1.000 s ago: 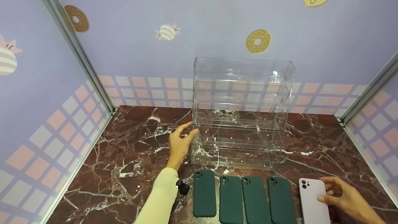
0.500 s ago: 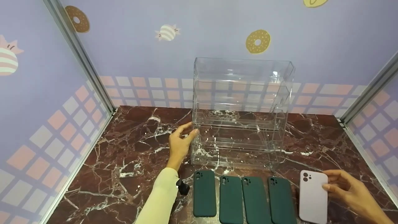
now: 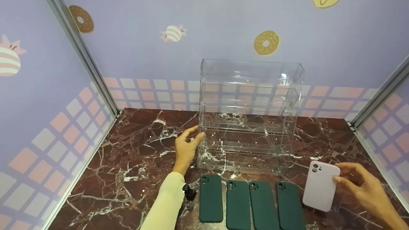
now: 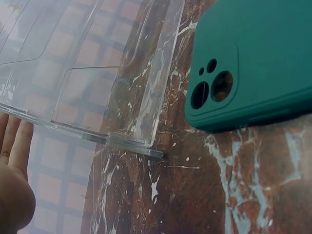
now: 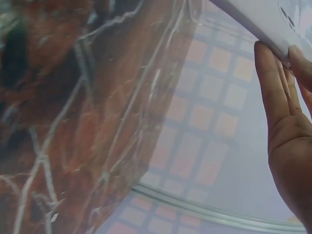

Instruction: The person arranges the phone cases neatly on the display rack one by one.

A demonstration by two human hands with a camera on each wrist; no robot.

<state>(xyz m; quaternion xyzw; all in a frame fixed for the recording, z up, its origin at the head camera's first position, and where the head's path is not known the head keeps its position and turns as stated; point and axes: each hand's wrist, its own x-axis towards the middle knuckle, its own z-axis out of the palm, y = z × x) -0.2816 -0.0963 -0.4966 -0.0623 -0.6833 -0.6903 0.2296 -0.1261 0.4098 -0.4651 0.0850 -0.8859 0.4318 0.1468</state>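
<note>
My right hand (image 3: 367,188) pinches a pale lilac phone case (image 3: 320,187) by its right edge, thumb on the near face. The case is raised and tilted, its camera holes at the top; in the right wrist view only part of the lilac case (image 5: 258,27) shows above the fingertips. My left hand (image 3: 187,148) touches the left side of a clear tiered acrylic display rack (image 3: 246,127). In the left wrist view its straight fingers (image 4: 20,146) lie against the rack's side panel.
Several dark green phone cases (image 3: 211,198) lie in a row in front of the rack, camera holes away from me. The reddish-brown marble tabletop (image 3: 134,166) is bounded by a lilac patterned back wall (image 3: 217,35) and side walls with metal corner strips.
My right hand has lifted the lilac phone case and carried it forward, away from me, tilting it. The left hand stays at the rack, and the green cases have not moved.
</note>
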